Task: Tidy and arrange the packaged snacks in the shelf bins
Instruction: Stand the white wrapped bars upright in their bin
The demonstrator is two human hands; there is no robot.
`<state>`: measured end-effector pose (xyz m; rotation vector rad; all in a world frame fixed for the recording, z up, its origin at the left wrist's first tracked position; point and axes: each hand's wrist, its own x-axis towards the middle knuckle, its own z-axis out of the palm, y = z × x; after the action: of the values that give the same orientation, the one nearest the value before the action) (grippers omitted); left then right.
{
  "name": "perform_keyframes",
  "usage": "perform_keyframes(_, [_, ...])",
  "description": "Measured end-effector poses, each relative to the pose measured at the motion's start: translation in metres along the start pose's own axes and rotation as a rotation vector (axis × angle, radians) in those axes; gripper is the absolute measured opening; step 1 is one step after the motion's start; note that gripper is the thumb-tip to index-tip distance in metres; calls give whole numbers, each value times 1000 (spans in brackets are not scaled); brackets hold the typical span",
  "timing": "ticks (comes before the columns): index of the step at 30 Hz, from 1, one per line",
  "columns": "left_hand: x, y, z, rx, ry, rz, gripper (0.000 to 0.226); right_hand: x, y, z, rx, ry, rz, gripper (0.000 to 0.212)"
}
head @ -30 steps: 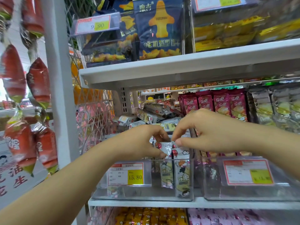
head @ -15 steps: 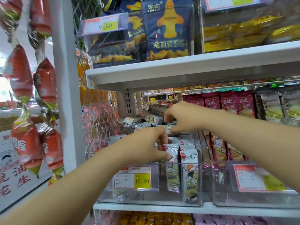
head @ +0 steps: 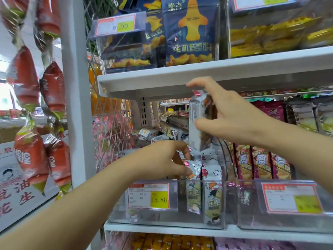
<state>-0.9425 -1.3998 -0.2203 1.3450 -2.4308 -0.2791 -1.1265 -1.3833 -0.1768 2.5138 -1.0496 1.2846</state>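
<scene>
Since the earlier frame, the right hand (head: 232,120) has risen from the far pile. It now pinches a white-and-grey foil snack packet (head: 197,123) upright between thumb and fingers, above the clear plastic shelf bin (head: 162,220). The left hand (head: 162,159) pinches the top of a near, upright cartoon-printed packet (head: 193,188) standing at the bin's right side.

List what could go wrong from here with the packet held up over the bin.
1. The packet in the right hand sits close under the upper shelf; it could knock against its edge.
2. If the left hand lets go, the standing packets it pinches may tip over in the bin.
</scene>
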Motion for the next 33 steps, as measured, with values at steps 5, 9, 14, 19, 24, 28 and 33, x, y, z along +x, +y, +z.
perform_keyframes(5, [3, -1, -1, -113, -61, -25, 14, -11, -4, 3, 172, -133, 56, 32])
perform_keyframes(9, [8, -4, -6, -191, -137, -94, 3, -17, -5, 12, -51, -231, 55, 37])
perform_keyframes(14, [11, 2, -8, -272, -206, -102, 12, -19, -7, 21, -252, -450, 52, 40])
perform_keyframes(19, [7, 0, -9, -299, -254, -103, 20, -26, -8, 28, -227, -553, 32, 24])
perform_keyframes(24, [1, 8, -20, -192, -326, -107, 21, -26, -8, 29, -246, -605, -49, 14])
perform_keyframes(28, [-4, 12, -22, -82, -336, -82, 23, -24, -7, 28, -261, -697, -55, 25])
perform_keyframes(33, [-17, -3, -32, -14, -133, -83, 21, -18, -9, 21, -154, -598, 8, 21])
